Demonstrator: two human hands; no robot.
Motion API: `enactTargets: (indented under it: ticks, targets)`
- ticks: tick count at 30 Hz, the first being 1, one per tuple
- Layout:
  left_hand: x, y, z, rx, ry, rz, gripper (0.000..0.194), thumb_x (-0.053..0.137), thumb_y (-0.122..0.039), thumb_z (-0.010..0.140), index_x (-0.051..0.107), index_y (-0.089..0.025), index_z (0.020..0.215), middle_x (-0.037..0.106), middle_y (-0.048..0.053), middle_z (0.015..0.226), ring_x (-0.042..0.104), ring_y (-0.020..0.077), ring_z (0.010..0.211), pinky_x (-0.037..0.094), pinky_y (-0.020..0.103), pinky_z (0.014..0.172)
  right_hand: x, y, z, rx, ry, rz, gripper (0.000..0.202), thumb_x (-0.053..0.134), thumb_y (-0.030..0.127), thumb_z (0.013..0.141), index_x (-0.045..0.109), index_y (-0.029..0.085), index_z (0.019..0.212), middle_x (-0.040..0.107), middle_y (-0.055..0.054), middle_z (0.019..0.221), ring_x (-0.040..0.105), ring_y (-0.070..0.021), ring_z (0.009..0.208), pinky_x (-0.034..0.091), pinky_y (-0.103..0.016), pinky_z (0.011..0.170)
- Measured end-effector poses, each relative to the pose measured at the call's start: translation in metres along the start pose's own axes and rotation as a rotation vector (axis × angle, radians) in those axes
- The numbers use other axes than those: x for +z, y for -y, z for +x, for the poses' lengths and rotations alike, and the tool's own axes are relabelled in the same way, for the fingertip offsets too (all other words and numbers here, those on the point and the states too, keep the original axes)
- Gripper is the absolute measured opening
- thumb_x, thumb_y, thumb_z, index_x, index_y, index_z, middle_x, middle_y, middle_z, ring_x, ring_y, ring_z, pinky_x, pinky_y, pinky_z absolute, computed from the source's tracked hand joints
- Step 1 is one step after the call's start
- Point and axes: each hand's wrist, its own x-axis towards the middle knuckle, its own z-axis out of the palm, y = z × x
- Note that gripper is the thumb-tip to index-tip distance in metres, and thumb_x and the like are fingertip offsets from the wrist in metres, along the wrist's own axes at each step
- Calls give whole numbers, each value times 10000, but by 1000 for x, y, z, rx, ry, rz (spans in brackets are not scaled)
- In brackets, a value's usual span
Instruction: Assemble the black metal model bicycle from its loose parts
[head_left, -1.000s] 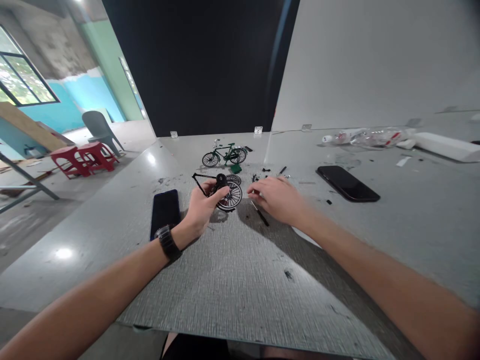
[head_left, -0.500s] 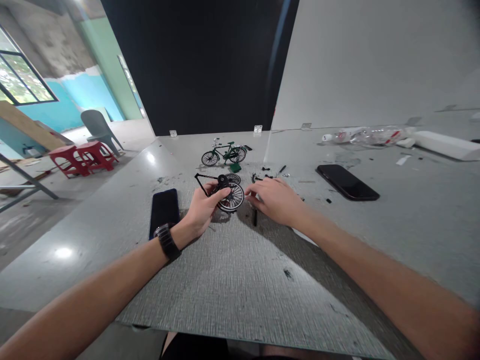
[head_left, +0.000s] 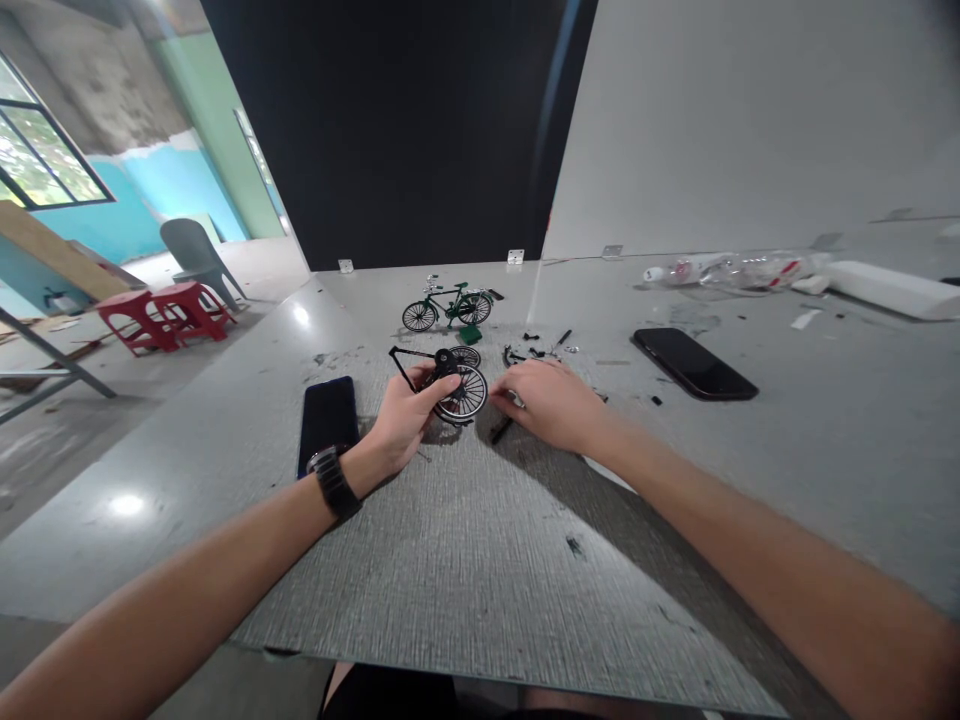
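Observation:
My left hand (head_left: 405, 408) pinches a black model bicycle frame with wheels (head_left: 463, 392), thumb on the rear part. Just right of the wheel is my right hand (head_left: 544, 402), fingers bent together over the table; a dark stick-like piece (head_left: 501, 430) shows below them, and its upper end is hidden. Whatever the fingertips grip is too small to make out. Behind the hands stands a green model bicycle (head_left: 450, 307), with a small green piece (head_left: 469, 336) in front of it. Small black parts (head_left: 534, 338) lie beyond my right hand.
A dark phone (head_left: 328, 422) lies beside my left wrist, another phone (head_left: 694, 364) to the right. Plastic bottles (head_left: 739, 270) and a white box (head_left: 892, 290) are at the back right. A black panel (head_left: 405, 130) rises behind the grey table (head_left: 420, 580).
The dark stick-like piece below my right fingers has turned from nearly upright in view to slanted. My left hand and the black bicycle frame stay almost unmoved.

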Motion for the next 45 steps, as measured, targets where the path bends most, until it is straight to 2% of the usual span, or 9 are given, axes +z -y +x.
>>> enactTargets:
  ticks: [18,24,27,31,35,38,42,45]
  targets:
    - [-1,2,1,-9,3,12,261,842,-200,666,664,-137,847,691,22,834,639,109,699,511,222,636,-6,2,-1,-70,-21,19,218,497,276,976,697,209,917,728,-49,937,631,-211,864,402,-348,753]
    - [-5,6,3,6,33,13,276,838,-226,681,658,-142,873,693,22,855,651,116,726,522,232,667,-11,1,-2,-125,53,145,176,591,352,935,675,203,894,708,-43,893,622,-197,784,402,-303,636]
    - [-6,7,4,8,36,27,270,839,-231,686,658,-138,863,687,25,838,641,110,701,513,224,640,-10,0,-1,-150,97,185,143,646,342,903,697,215,861,710,-33,878,622,-186,755,399,-293,618]
    - [-5,7,3,9,37,27,257,837,-225,685,658,-138,847,680,22,826,635,108,692,510,220,633,-9,0,0,-146,118,203,122,644,310,906,716,226,853,718,-28,871,629,-178,752,407,-289,627]
    - [-4,5,2,-1,23,31,262,839,-226,683,654,-139,845,676,14,813,630,100,674,505,213,612,-11,-1,-1,-142,116,171,180,625,375,918,707,228,853,715,-35,870,636,-192,767,400,-292,614]
    - [-3,4,1,-8,28,24,258,837,-221,685,656,-140,850,679,15,815,635,104,678,510,216,614,-14,-1,-2,-99,127,127,223,616,436,912,681,224,937,715,-39,863,629,-195,725,374,-292,568]
    - [-3,5,1,-20,41,36,269,838,-234,688,655,-139,861,672,17,802,626,105,649,501,220,576,-18,-1,-2,61,98,-2,320,527,425,964,613,196,1170,723,-64,861,641,-219,742,370,-308,584]
    - [-4,5,0,-32,49,55,284,839,-246,690,644,-137,865,660,12,790,612,98,620,492,217,549,-21,-7,-2,181,68,-142,276,470,361,997,631,199,1152,732,-89,914,652,-242,804,371,-332,632]
